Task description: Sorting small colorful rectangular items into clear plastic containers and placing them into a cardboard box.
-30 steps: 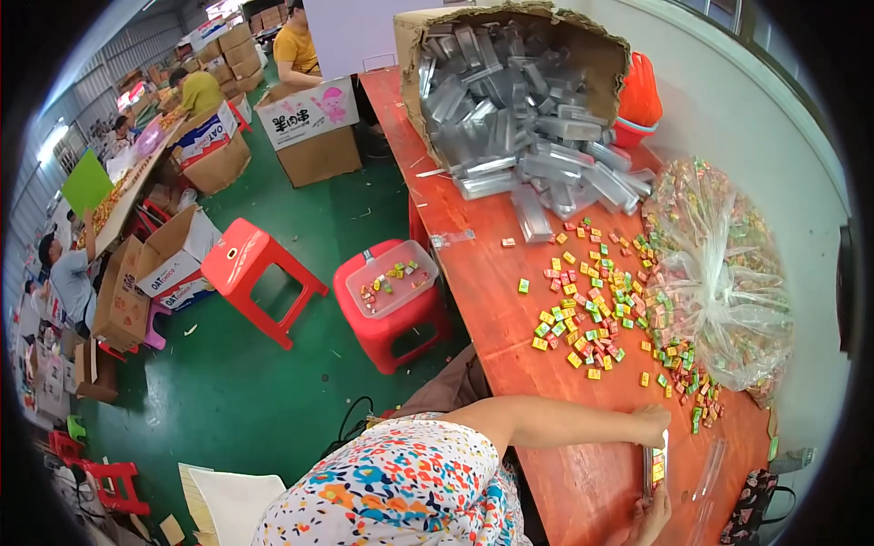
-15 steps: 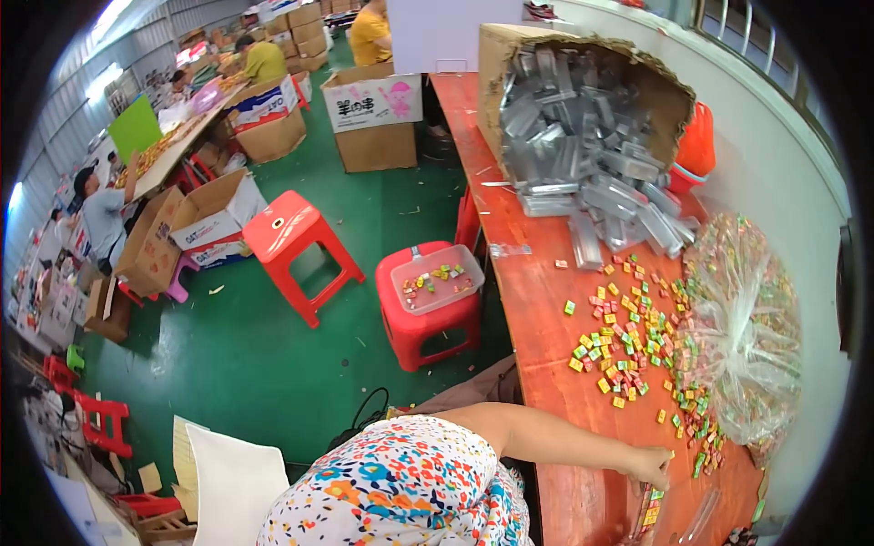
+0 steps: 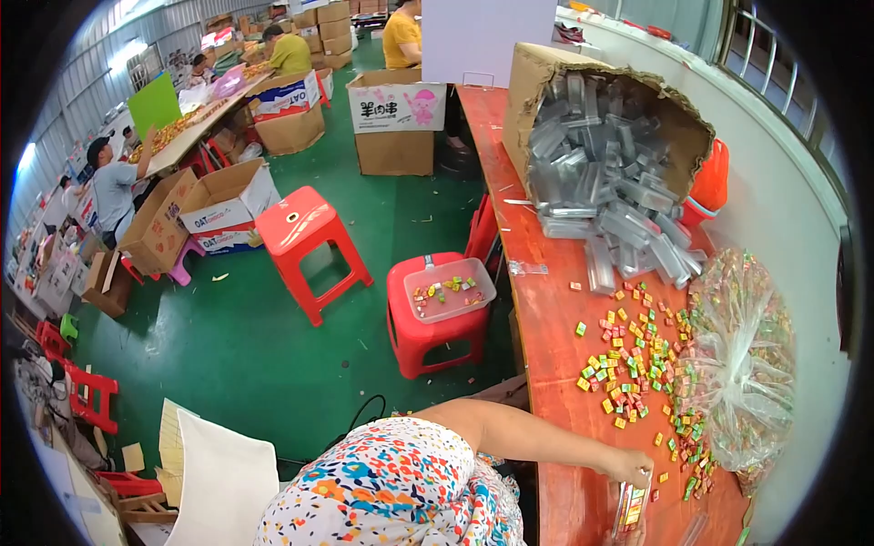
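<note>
The left hand (image 3: 628,466) has its fingers curled in at the upper end of a clear case (image 3: 630,508) holding a row of yellow and red packs; whether they grip it cannot be told. The right hand (image 3: 635,539) shows only as a sliver at the case's lower end, so its opening and hold cannot be told. Both are over the bench (image 3: 564,391). Loose packs (image 3: 628,369) spread just beyond the left hand, beside a knotted bag (image 3: 742,364). Well past them, a carton (image 3: 530,100) spills more clear cases (image 3: 605,173).
</note>
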### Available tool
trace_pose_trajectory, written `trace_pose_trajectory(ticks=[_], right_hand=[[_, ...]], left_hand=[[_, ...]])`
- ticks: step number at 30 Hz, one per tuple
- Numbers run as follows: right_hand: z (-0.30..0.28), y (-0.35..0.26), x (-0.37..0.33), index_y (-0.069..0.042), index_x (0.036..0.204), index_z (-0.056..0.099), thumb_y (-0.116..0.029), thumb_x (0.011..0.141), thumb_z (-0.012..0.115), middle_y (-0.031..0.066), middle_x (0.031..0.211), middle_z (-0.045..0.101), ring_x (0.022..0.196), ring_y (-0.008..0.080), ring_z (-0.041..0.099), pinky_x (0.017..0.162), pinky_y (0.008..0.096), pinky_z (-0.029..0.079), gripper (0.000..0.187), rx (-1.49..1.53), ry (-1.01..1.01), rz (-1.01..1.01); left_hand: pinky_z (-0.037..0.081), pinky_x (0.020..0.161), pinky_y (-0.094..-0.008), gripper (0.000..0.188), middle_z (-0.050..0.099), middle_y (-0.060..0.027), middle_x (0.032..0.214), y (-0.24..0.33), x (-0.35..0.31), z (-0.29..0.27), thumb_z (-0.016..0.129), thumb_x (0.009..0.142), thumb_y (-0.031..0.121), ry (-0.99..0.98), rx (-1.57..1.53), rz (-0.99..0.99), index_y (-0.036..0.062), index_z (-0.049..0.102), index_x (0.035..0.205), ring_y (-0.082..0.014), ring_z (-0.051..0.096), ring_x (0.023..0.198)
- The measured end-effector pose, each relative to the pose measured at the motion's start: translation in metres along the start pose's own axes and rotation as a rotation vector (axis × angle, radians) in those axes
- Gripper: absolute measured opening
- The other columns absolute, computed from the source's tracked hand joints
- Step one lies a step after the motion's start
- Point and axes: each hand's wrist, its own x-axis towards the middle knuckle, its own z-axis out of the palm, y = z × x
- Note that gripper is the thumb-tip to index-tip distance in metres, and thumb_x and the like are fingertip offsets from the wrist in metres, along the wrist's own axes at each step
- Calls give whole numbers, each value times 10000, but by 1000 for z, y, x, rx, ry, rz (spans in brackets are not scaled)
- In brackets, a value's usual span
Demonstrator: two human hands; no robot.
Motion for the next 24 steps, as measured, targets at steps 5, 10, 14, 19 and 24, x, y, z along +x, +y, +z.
trace_pose_trajectory(ticks=[5,10,14,19,24], right_hand=[[44,-41,-53,3,1212,541,-221,984,530,101,1056,597,946,209,598,798,335,509,320,253,259,95],[-1,-15,-74,21,1165,586,-132,947,564,84,1037,634,911,176,637,782,285,522,267,218,311,-15],[-23,-1,-112,65,1226,558,-181,914,615,134,1119,627,951,194,647,790,316,560,402,207,414,-21],[-49,22,-242,60,1283,521,-244,877,681,132,1142,638,963,191,647,790,324,552,532,319,767,-60],[-61,65,-345,17,1310,513,-255,924,648,92,1084,643,883,165,646,732,316,573,491,474,1126,-141]], left_hand=[[615,551,-397,370,623,-119,983,2,-2,24,621,873,225,-158,-71,-71,1,537,1155,-208,661,802],[615,611,-370,322,594,-87,968,-20,6,55,582,961,350,-356,31,15,56,561,1092,-205,649,873],[587,669,-325,543,618,-106,1101,27,-14,87,602,950,416,-425,66,-244,66,483,1347,-175,641,955],[514,814,-335,530,683,-141,987,2,-19,171,586,954,379,-655,180,-26,29,509,1344,-210,652,951],[474,951,-386,504,598,-192,1267,-10,-19,199,658,900,356,-813,620,303,-10,594,1241,-310,594,1141]])
